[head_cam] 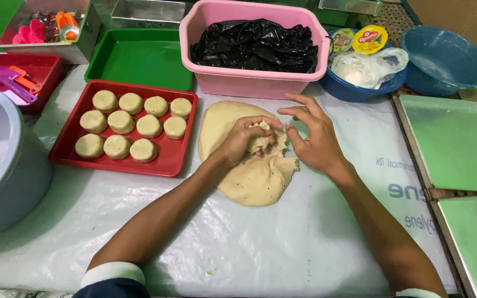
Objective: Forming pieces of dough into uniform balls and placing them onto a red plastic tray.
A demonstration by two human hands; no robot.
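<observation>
A flat sheet of pale dough (249,179) lies on a white plastic sheet (282,243) in the middle of the table. My left hand (241,139) is closed around a torn lump of dough (260,138) lifted from the sheet's right edge. Touching the same lump from the right is my right hand (313,135), its thumb and forefinger pinching it and the other fingers spread. Left of the dough, a red tray (169,157) holds several round, flattened dough pieces (121,121) in rows.
A pink tub (249,83) lined with black plastic stands behind the dough, an empty green tray (139,58) to its left. Blue bowls (443,55) sit at back right, metal baking pans (454,143) on the right, a large grey basin (1,160) on the left.
</observation>
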